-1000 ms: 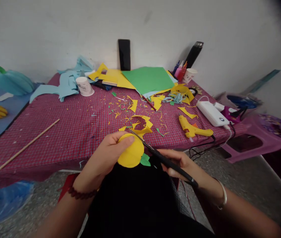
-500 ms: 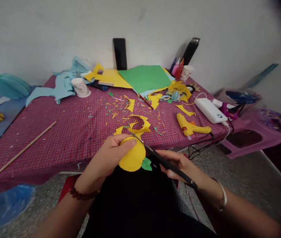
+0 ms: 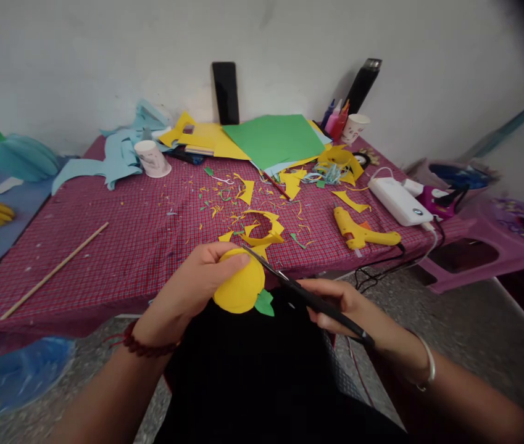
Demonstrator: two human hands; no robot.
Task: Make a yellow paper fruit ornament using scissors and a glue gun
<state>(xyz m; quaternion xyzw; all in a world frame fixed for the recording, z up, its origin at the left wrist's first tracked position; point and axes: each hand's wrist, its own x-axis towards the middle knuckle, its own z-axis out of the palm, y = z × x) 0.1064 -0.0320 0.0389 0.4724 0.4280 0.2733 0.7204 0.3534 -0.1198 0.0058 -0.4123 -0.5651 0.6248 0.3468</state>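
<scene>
Between thumb and fingers, my left hand (image 3: pixel 201 274) pinches a round yellow paper disc (image 3: pixel 242 287), held above my lap just off the table's front edge. A green paper leaf (image 3: pixel 265 303) shows at the disc's lower right. My right hand (image 3: pixel 342 305) grips black-handled scissors (image 3: pixel 308 296), their blades pointing up and left along the disc's upper right edge. Whether the blades touch the paper, I cannot tell. Yellow paper offcuts (image 3: pixel 264 229) lie on the table just beyond the blade tips.
On the checked tablecloth (image 3: pixel 145 246) are a wooden stick (image 3: pixel 55 270), a yellow glue gun (image 3: pixel 363 231), a white power box (image 3: pixel 400 202) and a paper cup (image 3: pixel 151 158). Green paper (image 3: pixel 278 142) lies at the back, a phone (image 3: pixel 225 92) leaning behind it. Scraps are scattered mid-table.
The yellow disc and my left hand have shifted slightly left, leaving a little more space from the scissor handles. The whole view has turned slightly.
</scene>
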